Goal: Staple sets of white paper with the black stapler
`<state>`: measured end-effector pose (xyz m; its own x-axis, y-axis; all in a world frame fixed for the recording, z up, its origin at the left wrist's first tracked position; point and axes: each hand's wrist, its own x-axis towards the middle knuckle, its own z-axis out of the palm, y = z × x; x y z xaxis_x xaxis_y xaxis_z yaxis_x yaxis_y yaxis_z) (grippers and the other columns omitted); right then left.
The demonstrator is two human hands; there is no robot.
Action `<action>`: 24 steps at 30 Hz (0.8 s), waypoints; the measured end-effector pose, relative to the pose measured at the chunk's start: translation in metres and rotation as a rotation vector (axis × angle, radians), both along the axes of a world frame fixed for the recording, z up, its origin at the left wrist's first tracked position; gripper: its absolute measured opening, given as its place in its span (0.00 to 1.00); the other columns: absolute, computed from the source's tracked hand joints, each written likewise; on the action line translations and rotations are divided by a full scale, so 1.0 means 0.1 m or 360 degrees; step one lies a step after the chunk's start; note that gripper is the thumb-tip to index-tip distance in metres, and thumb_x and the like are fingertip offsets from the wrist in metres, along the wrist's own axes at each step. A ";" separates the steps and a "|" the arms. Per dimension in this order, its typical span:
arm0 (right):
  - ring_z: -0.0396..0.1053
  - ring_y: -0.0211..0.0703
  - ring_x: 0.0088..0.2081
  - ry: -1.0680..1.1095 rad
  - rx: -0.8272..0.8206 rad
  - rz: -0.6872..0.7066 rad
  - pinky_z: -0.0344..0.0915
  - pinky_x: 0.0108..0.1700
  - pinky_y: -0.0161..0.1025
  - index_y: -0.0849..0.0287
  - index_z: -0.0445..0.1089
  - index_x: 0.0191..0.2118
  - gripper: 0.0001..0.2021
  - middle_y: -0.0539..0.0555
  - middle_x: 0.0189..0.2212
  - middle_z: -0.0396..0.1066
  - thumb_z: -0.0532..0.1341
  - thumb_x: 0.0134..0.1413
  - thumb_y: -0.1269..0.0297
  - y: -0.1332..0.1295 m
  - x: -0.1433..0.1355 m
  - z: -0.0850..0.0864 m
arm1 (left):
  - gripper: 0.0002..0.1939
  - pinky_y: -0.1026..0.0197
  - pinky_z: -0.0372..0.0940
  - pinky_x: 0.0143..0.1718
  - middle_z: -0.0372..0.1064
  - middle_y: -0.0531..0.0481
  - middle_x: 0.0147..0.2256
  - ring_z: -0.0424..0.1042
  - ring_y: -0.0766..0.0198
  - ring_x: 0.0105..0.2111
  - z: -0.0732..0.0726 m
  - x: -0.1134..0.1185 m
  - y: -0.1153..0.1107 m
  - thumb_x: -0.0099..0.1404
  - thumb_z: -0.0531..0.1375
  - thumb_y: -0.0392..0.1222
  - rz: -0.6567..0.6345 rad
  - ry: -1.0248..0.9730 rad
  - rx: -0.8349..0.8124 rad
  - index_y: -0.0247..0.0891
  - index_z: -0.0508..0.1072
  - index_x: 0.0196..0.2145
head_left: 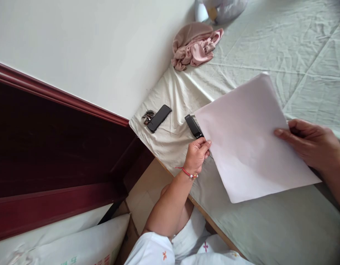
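A stack of white paper is held up, tilted, over the cloth-covered table. My left hand, with a red beaded bracelet at the wrist, pinches its left edge between thumb and fingers. At the right edge my right hand grips it, thumb on top and the other fingers partly hidden behind. Just above my left hand, a black stapler-like object lies on the cloth, close to the paper's edge.
A black phone and a bunch of keys lie near the table's corner. Pink cloth is crumpled by the wall, with a plastic bag behind it. White sacks stand at the lower left.
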<state>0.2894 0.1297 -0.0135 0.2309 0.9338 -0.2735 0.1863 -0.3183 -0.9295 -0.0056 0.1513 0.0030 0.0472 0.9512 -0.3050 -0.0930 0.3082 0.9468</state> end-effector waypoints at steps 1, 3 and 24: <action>0.65 0.36 0.22 0.0010 -0.0008 0.0007 0.59 0.18 0.30 0.54 0.74 0.35 0.22 0.48 0.23 0.70 0.71 0.43 0.41 0.00 0.00 0.00 | 0.23 0.67 0.43 0.17 0.53 0.60 0.19 0.51 0.78 0.16 0.00 0.00 0.00 0.51 0.72 0.54 0.0009 0.0003 -0.0017 0.35 0.66 0.21; 0.65 0.36 0.22 -0.0006 -0.0010 0.0010 0.59 0.18 0.30 0.54 0.74 0.35 0.22 0.48 0.23 0.70 0.71 0.43 0.41 0.00 0.01 -0.01 | 0.25 0.67 0.40 0.16 0.52 0.60 0.18 0.50 0.78 0.15 -0.01 0.00 0.00 0.49 0.73 0.56 0.0033 0.0006 -0.0042 0.35 0.66 0.21; 0.68 0.39 0.26 -0.0152 -0.0006 -0.0051 0.65 0.22 0.32 0.53 0.78 0.41 0.23 0.51 0.29 0.74 0.69 0.45 0.41 0.01 0.00 -0.05 | 0.18 0.66 0.54 0.28 0.60 0.58 0.22 0.55 0.72 0.24 -0.14 -0.05 -0.01 0.59 0.69 0.54 0.0171 0.0011 0.0256 0.37 0.74 0.26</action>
<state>0.2897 0.1308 -0.0189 0.2855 0.9246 -0.2523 0.2636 -0.3289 -0.9068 -0.0104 0.1502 -0.0106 -0.0588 0.9871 -0.1486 -0.1103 0.1415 0.9838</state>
